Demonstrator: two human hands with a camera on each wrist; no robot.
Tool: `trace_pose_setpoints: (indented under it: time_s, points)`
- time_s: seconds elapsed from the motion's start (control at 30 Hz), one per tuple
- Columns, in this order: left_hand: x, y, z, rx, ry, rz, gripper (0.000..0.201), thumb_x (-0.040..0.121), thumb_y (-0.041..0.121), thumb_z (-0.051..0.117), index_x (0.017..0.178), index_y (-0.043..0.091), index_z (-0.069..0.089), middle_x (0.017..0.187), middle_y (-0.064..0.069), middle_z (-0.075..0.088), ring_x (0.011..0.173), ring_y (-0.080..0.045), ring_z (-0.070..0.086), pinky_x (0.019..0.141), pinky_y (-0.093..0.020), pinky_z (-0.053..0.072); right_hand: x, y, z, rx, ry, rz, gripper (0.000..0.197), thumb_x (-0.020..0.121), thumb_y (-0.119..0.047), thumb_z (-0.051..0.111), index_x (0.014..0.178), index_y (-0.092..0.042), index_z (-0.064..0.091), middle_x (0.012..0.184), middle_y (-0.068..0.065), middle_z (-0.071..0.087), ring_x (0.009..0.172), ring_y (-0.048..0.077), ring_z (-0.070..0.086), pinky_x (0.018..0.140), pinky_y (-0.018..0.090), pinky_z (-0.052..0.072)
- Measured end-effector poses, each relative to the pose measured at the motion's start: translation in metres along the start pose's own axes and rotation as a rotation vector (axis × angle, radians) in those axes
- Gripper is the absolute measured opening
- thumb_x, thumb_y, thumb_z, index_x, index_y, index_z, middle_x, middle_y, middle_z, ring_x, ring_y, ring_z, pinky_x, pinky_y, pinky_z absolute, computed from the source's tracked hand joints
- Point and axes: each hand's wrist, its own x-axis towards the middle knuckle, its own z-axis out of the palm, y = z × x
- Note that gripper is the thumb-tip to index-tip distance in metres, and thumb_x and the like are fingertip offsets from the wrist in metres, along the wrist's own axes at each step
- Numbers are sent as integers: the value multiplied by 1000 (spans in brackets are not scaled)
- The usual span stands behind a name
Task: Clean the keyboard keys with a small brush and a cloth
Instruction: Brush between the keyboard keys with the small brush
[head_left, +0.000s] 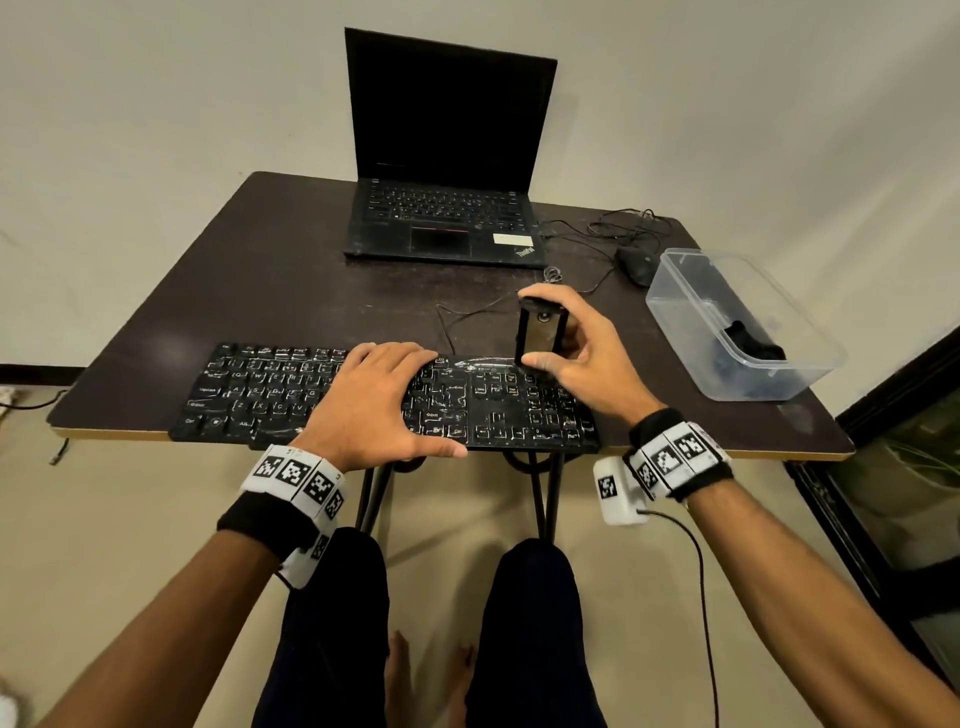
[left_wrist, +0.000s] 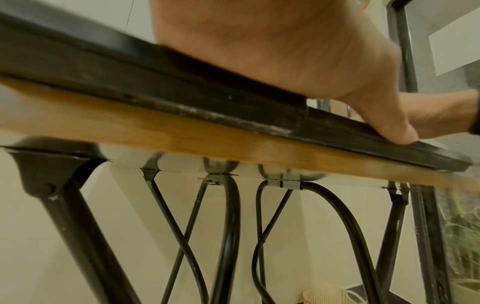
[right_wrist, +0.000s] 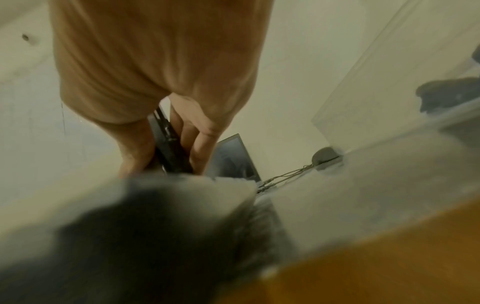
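Observation:
A black keyboard (head_left: 270, 384) with white smears on its keys lies along the front edge of the dark table (head_left: 270, 280). My left hand (head_left: 374, 400) rests flat on its middle keys, fingers straight, thumb at the front rim; the left wrist view shows the palm (left_wrist: 285, 51) pressing the keyboard's edge (left_wrist: 182, 92). My right hand (head_left: 587, 353) pinches a small flat black brush (head_left: 540, 335) upright between thumb and index finger, above the keyboard's right part. Its bristles are hidden. In the right wrist view the brush (right_wrist: 171, 152) sits between thumb and fingers. A dark cloth (head_left: 756, 343) lies in a clear box.
An open black laptop (head_left: 447, 208) stands at the table's back. A wired mouse (head_left: 636, 265) and loose cables lie to its right. The clear plastic box (head_left: 810, 322) stands at the right edge. The keyboard's cable (head_left: 447, 322) runs behind it. My knees are under the table.

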Motion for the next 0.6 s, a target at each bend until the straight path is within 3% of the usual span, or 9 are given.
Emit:
trace_pose_setpoints:
  time_s: [0.07, 0.17, 0.3, 0.43, 0.53, 0.6]
  points:
    - [0, -1, 0, -6, 9, 3, 127, 57, 106, 52, 150, 19, 51, 149, 2, 54, 138, -18, 47, 126, -44, 24, -1, 1, 2, -8, -7, -9, 70, 86, 9, 79, 144, -23, 58, 138, -15, 62, 120, 9, 66, 100, 29, 58]
    - [0, 0, 1, 6, 4, 12, 128, 57, 107, 51, 149, 18, 51, 149, 0, 54, 138, -19, 48, 125, -44, 24, 6, 1, -2, -76, 32, 26, 70, 87, 5, 79, 144, -30, 58, 138, -15, 63, 116, 12, 69, 101, 43, 60]
    - [1, -2, 1, 8, 0, -1, 129, 56, 108, 50, 150, 19, 50, 150, 1, 53, 139, -18, 47, 126, -44, 23, 5, -4, 7, -36, -35, -22, 69, 87, 6, 79, 144, -27, 58, 135, -21, 63, 119, 11, 68, 99, 36, 60]
    - [0, 1, 1, 9, -7, 1, 129, 56, 107, 51, 151, 19, 49, 151, 1, 53, 140, -18, 46, 127, -42, 21, 12, -1, 7, -64, 38, 20, 70, 87, 4, 79, 143, -34, 58, 135, -19, 64, 113, 13, 70, 94, 45, 63]
    - [0, 0, 0, 4, -8, -12, 130, 56, 107, 51, 152, 20, 48, 151, 2, 52, 140, -17, 45, 127, -42, 20, 10, -1, 7, -5, -27, -15, 69, 85, 9, 79, 143, -23, 59, 140, -15, 60, 121, 7, 65, 97, 29, 58]
    - [0, -1, 0, 7, -11, -10, 130, 56, 107, 51, 152, 20, 47, 151, 2, 52, 140, -17, 45, 127, -42, 20, 12, 0, 3, 1, 10, 6, 69, 85, 11, 78, 142, -22, 58, 138, -16, 60, 119, 4, 65, 94, 27, 57]
